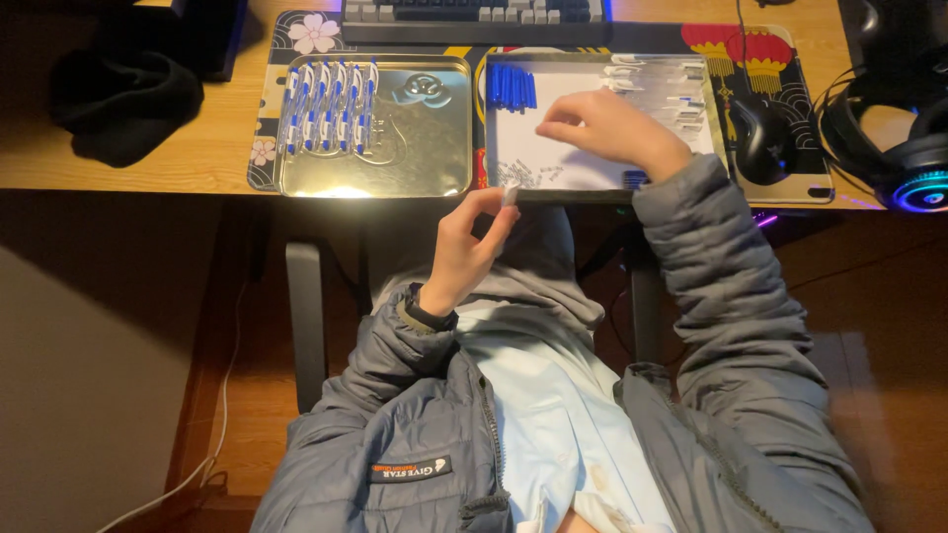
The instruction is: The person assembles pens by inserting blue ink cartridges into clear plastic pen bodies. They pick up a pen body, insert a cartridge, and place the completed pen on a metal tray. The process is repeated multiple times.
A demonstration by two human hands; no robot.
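**Head view: left hand pinching small white piece, right hand reaching into right tray**

Left fingertips (499,205) closed together on a small white piece (511,193), thumb against forefinger, held just off the near edge of the desk (148,163), at the front rim of the right tray (592,194). Exact kind of piece too small to tell; looks like a pen part. Left hand (464,247) raised above the lap, wrist coming out of a grey puffer sleeve (395,345).

Right fingers (558,126) curled together, tips down over the white sheet (553,158) lining the right tray. Cannot tell whether anything is pinched under them. Right hand (612,128) mid-tray, forearm crossing the tray's near right corner.

Inside right tray: bundle of blue pen refills (511,87) at the far left corner, clear pen barrels (671,94) along the far right, scatter of small springs (528,178) near the front edge, close to the white piece.

Left tray (415,183), bare metal, just beside the right tray: row of assembled blue-and-white pens (331,109) lying side by side on its left half.

Both trays sitting on a patterned desk mat (306,35). Keyboard (474,15) behind them, black mouse (762,143) right of the right tray, headset (899,148) at far right, black cloth (123,104) at far left.
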